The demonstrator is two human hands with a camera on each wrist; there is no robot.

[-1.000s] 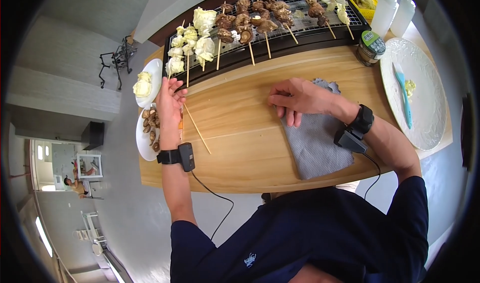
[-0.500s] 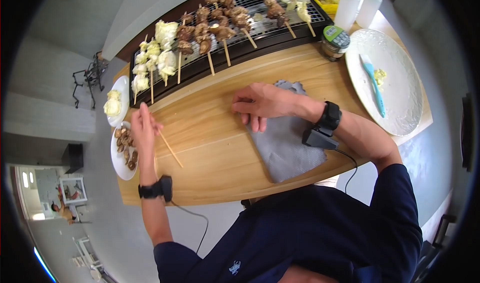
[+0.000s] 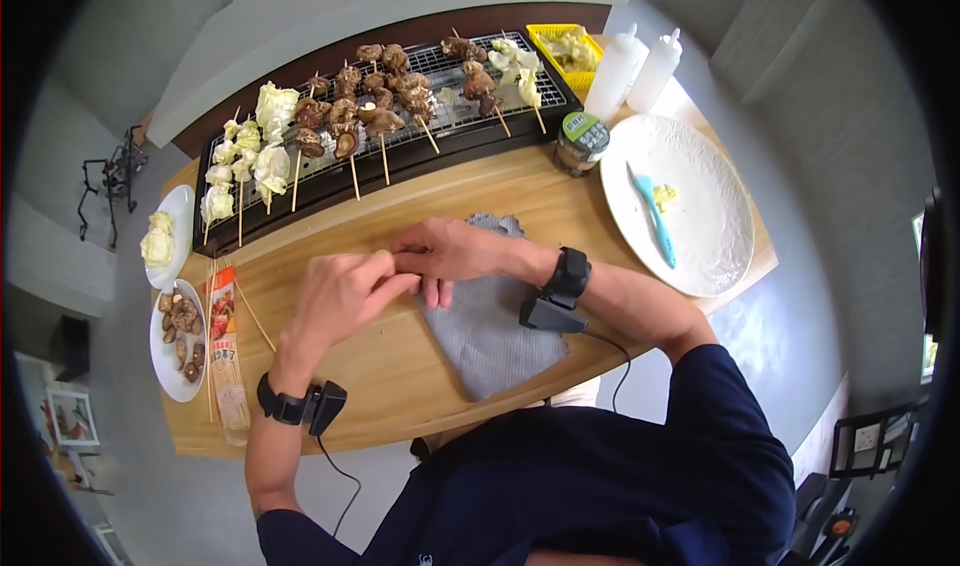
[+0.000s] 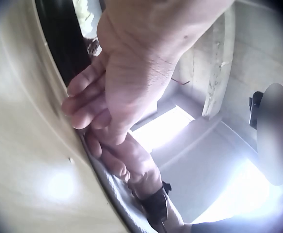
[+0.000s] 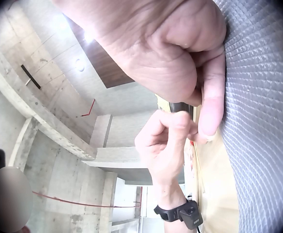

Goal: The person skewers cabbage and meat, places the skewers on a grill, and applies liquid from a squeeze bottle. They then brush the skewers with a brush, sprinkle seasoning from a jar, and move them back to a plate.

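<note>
In the head view my left hand (image 3: 345, 291) reaches across to my right hand (image 3: 450, 251), and their fingertips meet low over the wooden table. The left fingers are loosely bent, with no object visible among them. My right hand has its fingers bent down beside a grey textured cloth (image 3: 490, 331), whose far edge runs under the wrist. The right wrist view shows the right hand close against that cloth (image 5: 258, 97), the left hand (image 5: 163, 141) just past its fingertips. A bare wooden skewer (image 3: 255, 311) lies left of the left hand.
Mushroom and cabbage skewers lie on a black grill (image 3: 460, 131) behind the hands. Left are plates of cabbage (image 3: 157, 241) and mushrooms (image 3: 182, 321) and a skewer packet (image 3: 225, 346). Right stand a spice jar (image 3: 582, 146), squeeze bottles (image 3: 617, 74), and a white plate (image 3: 700, 226) with a blue brush (image 3: 655, 221).
My left hand has come from the front-left of the grill, over the table, to meet the right hand. The right hand stays beside the cloth. The head view has turned left.
</note>
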